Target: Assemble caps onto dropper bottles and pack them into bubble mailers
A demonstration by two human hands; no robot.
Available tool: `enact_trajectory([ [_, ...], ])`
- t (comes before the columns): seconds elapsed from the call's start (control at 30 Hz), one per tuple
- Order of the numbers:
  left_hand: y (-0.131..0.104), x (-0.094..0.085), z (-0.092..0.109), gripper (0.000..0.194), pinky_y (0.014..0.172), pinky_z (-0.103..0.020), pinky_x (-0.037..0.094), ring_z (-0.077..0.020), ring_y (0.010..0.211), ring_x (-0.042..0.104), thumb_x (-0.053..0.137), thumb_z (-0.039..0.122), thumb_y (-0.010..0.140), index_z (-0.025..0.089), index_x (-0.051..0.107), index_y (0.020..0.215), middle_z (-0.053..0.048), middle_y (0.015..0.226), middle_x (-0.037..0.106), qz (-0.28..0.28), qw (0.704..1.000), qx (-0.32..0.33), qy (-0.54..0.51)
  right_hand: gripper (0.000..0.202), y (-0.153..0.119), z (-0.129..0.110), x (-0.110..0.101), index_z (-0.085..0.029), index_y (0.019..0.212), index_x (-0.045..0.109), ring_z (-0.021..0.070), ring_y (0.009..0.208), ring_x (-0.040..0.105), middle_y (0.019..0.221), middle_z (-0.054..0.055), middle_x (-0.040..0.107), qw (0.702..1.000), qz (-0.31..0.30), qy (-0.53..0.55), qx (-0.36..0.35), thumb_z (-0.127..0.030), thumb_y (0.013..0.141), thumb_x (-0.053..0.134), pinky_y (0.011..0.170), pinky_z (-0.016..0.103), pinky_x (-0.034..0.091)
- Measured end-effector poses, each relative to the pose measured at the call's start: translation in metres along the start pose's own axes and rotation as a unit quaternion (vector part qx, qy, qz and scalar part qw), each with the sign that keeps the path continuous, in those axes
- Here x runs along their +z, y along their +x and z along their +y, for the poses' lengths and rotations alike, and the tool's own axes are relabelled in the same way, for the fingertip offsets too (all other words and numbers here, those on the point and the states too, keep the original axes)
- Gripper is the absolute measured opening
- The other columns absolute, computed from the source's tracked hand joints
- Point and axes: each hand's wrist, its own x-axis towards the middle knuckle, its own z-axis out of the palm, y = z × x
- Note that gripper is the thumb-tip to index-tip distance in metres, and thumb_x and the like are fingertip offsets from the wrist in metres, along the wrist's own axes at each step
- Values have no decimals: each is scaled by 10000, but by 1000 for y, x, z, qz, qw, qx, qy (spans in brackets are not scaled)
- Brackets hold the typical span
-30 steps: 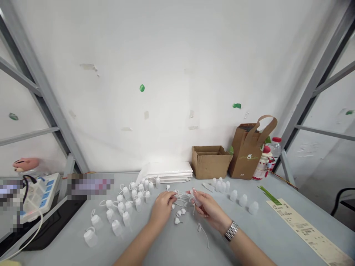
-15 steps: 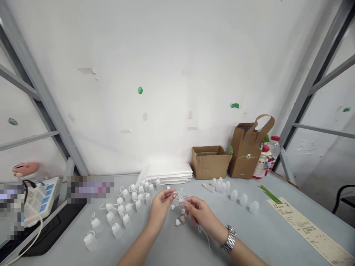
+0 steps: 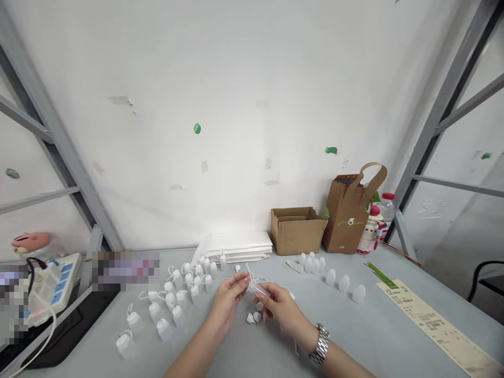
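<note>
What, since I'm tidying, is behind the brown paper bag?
Beyond the brown paper bag, part of a red-and-white container and a red-capped clear bottle show at its right. Anything directly behind the bag is covered.

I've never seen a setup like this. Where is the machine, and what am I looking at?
There is no machine at work here: these are a person's two bare hands. All the pictures come from one camera worn on that person's head, looking forward and down.

The left hand seems to pinch white cord in its fingertips; the right hand holds a small clear piece close beside it.

On the grey table, small white bottles with loops stand to the left, and translucent pieces to the right. Small white parts lie below the hands. Behind are flat white packages, a cardboard box and a brown bag.
</note>
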Motion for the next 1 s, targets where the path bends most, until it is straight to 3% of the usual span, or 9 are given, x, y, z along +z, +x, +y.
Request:
enact_trajectory([
  [0.27, -2, -3, 0, 335, 761, -289, 453, -158, 751, 617, 797, 311, 480, 153, 687, 754, -58, 780, 690, 0, 1000, -12, -3, 459, -1, -1, 1, -172, 788, 559, 68, 413, 469, 708, -2, 611, 998, -21, 55, 6, -616, 671, 564, 450, 217, 321],
  [0.7, -2, -3, 3, 312, 808, -310, 425, -193, 802, 594, 760, 352, 545, 149, 696, 772, -62, 789, 695, -16, 998, 25, 61, 469, -4, -3, 2, -169, 824, 550, 67, 417, 467, 690, -10, 595, 999, 8, 31, -16, -618, 690, 540, 459, 219, 335],
  [1.0, -6, 0, 6, 267, 854, -336, 405, -242, 921, 586, 722, 337, 596, 157, 689, 790, -79, 881, 701, -30, 993, 34, 112, 413, -5, -4, 3, -170, 864, 530, 67, 431, 471, 720, -10, 583, 999, 18, 8, -37, -569, 769, 478, 478, 224, 380],
])
